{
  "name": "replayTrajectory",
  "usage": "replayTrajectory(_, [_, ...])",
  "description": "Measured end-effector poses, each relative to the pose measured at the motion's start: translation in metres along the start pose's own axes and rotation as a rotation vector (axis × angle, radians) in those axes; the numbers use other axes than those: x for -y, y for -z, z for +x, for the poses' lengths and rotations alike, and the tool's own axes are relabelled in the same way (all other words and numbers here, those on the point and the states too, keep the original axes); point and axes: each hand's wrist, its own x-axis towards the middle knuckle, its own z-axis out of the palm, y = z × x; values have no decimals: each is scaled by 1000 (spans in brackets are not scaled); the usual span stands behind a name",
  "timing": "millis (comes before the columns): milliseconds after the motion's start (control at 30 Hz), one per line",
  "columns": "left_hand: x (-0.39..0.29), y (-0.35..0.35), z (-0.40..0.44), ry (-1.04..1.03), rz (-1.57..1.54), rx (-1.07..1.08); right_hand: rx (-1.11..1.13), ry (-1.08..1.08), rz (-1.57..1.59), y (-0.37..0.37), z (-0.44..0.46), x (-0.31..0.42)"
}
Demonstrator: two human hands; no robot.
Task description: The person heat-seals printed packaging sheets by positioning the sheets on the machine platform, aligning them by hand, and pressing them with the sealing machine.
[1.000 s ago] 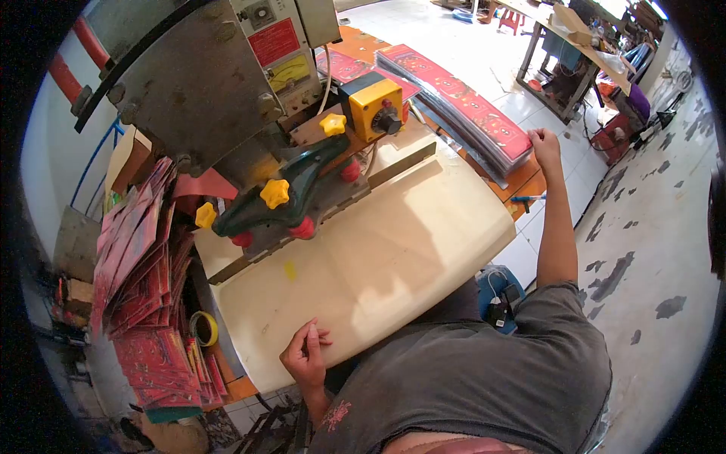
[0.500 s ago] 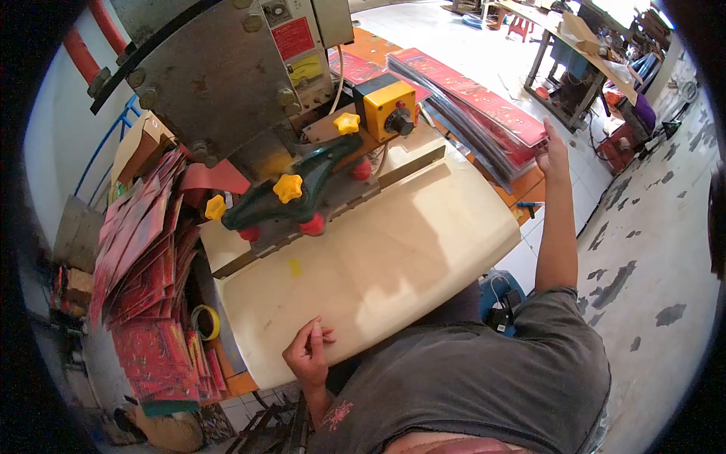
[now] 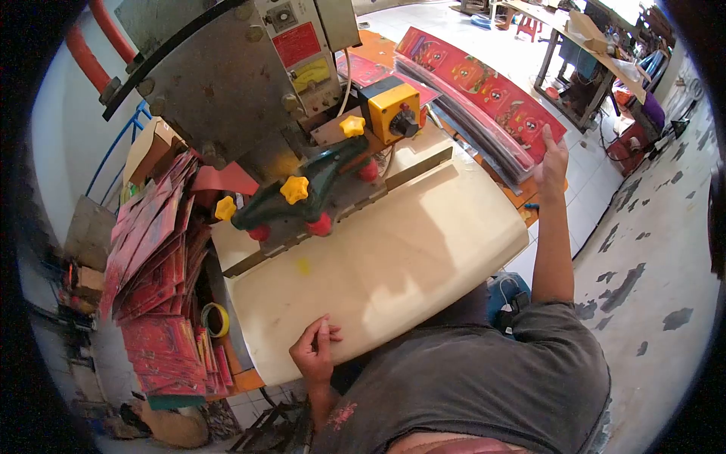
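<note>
The right hand (image 3: 553,159) grips the red printed strip (image 3: 484,87) by its near corner, apparently so its length can lie over the far-right stack (image 3: 495,140). The left hand (image 3: 314,352), loosely open with nothing visible in it, rests on the cream board (image 3: 363,280) over the orange counter (image 3: 246,380); pale tiled floor (image 3: 431,17) lies beyond.

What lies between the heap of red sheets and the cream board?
A roll of yellow tape and, nearer the person, some orange tabletop (head view).
</note>
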Motion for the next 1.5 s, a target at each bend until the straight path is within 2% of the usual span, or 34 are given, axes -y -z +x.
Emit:
replayTrajectory(233, [-8,-4,0,-30,56,-11,26,44,26,16,-25,49])
replayTrajectory(400, [-4,-2,2,10,66,3,63,41,77,54,-50,72])
replayTrajectory(533, [-7,-2,4,5,56,36,10,13,135,124,-64,76])
replayTrajectory(633, [-16,-2,5,44,82,57,21,-14,171,150,-84,91])
replayTrajectory(733, [-25,-5,7,89,-4,71,21,-55,240,199,-97,101])
replayTrajectory(800, [-42,-9,9,56,-27,124,165,-89,302,251,-100,97])
replayTrajectory(833, [-43,-9,11,63,-28,116,-47,-42,254,256,-103,93])
replayTrajectory(867, [-41,-8,13,8,-80,169,-39,-52,253,263,-107,93])
replayTrajectory(933, [-40,-7,19,-38,-130,202,15,-50,218,247,-118,98])
replayTrajectory(967, [-41,-8,23,-125,-234,228,143,-63,204,265,-113,93])
replayTrajectory(1000, [-43,-6,26,-212,-335,253,152,-81,205,262,-112,90])
replayTrajectory(1033, [-48,0,29,-168,-354,286,168,-105,181,258,-112,88])
replayTrajectory(1067, [-54,1,33,-157,-352,272,183,-127,156,243,-115,90])
replayTrajectory(1100, [-59,1,37,-238,-461,223,187,-144,153,226,-120,90])
replayTrajectory(1167, [-65,9,38,-327,-609,179,130,-171,1,150,-133,95])
replayTrajectory(1200, [-61,19,39,-319,-607,170,134,-182,-2,142,-130,89])
replayTrajectory(1267, [-50,43,41,-290,-509,197,301,-288,33,133,-123,73])
replayTrajectory(1333, [-35,60,37,-288,-528,102,404,-314,40,120,-119,63])
replayTrajectory(1400, [-13,81,31,-218,-496,-113,483,-333,0,83,-120,60])
replayTrajectory(1467, [-17,93,27,-207,-529,-153,564,-352,25,64,-115,51])
replayTrajectory(1500, [-18,101,24,-191,-399,-204,556,-307,6,57,-112,44])
